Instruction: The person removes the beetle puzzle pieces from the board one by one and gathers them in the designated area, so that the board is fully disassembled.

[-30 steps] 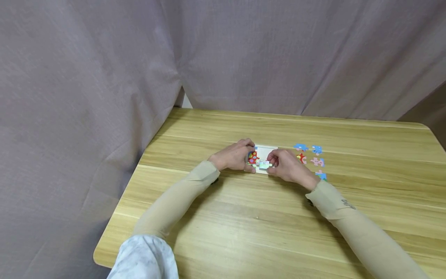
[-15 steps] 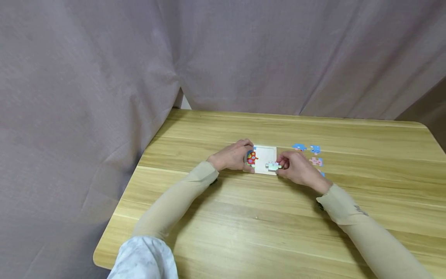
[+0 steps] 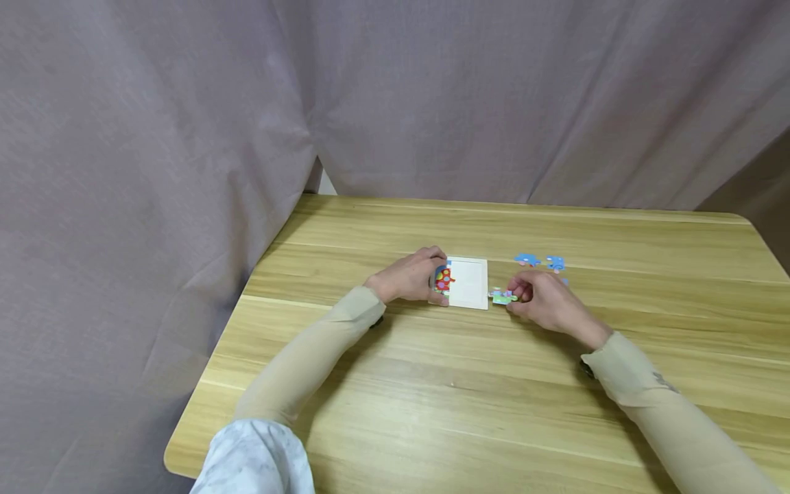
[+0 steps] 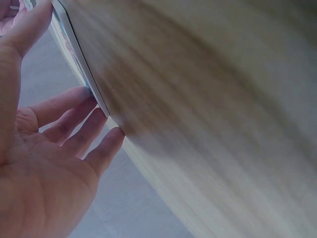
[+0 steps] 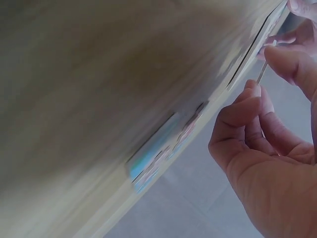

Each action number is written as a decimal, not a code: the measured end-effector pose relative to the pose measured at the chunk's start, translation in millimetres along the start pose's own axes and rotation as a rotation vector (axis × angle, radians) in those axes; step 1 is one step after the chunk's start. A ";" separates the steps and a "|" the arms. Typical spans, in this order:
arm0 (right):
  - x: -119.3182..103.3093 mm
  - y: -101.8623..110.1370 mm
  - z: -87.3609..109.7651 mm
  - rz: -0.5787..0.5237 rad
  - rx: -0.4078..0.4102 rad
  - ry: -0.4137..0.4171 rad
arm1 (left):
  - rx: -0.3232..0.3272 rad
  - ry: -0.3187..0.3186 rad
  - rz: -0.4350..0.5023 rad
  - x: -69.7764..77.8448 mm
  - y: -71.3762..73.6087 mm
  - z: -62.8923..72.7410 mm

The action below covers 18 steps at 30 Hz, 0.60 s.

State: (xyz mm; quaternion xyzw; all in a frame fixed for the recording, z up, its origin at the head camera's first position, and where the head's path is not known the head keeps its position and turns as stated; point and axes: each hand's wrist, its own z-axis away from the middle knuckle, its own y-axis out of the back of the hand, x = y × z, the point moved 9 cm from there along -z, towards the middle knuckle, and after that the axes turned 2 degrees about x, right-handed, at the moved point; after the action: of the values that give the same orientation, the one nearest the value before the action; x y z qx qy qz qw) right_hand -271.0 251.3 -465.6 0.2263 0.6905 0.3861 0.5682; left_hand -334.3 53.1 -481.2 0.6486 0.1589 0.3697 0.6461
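My left hand (image 3: 407, 276) holds a white puzzle tray (image 3: 470, 283) flat on the table, thumb at its near edge and fingers at its far edge. In the left wrist view the tray's rim (image 4: 84, 57) runs between thumb and fingertips. Red, dotted puzzle pieces (image 3: 443, 278) lie in the tray's left part, partly covered by that hand; its right part shows bare white. Just right of the tray, my right hand (image 3: 546, 302) pinches a green and white jigsaw piece (image 3: 503, 297) between thumb and fingers. The right wrist view shows this piece (image 5: 263, 72) edge-on, raised above the table.
Blue jigsaw pieces (image 3: 527, 259) lie on the wooden table (image 3: 395, 391) beyond my right hand, which hides others. Several loose pieces (image 5: 156, 148) appear in the right wrist view. A grey curtain (image 3: 432, 103) hangs behind the table's far edge.
My right hand has carried the pinched piece rightward, from over the tray to just past its right edge. The left hand has stayed in place on the tray.
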 end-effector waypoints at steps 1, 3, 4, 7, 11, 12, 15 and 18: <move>1.4 0.8 1.1 -0.004 -0.003 0.001 | -0.002 0.002 0.000 -0.2 0.1 0.1; 4.4 2.6 3.4 -0.009 -0.008 0.001 | -0.005 0.003 0.001 -0.4 0.3 0.5; 6.0 3.5 4.7 -0.008 -0.010 -0.002 | -0.007 0.005 0.001 -0.5 0.2 0.7; 10.7 6.6 8.8 0.004 -0.012 -0.006 | -0.005 0.005 0.008 -1.0 -0.4 0.7; 16.2 10.1 13.4 0.009 -0.008 -0.011 | 0.000 -0.002 0.013 0.0 0.2 0.8; 17.5 10.8 14.3 0.008 -0.008 -0.011 | -0.001 -0.003 0.012 0.2 0.3 0.8; 21.8 12.9 16.2 0.010 -0.006 -0.011 | -0.005 0.000 0.010 1.3 1.7 1.0; 26.2 15.5 17.4 0.022 -0.010 -0.021 | -0.007 0.007 0.003 0.9 1.8 0.7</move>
State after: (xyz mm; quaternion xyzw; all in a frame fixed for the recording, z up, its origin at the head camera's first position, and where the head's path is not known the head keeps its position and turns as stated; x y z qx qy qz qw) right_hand -262.8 285.0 -470.3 0.2350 0.6801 0.3936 0.5721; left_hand -333.8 53.0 -479.2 0.6452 0.1587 0.3736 0.6472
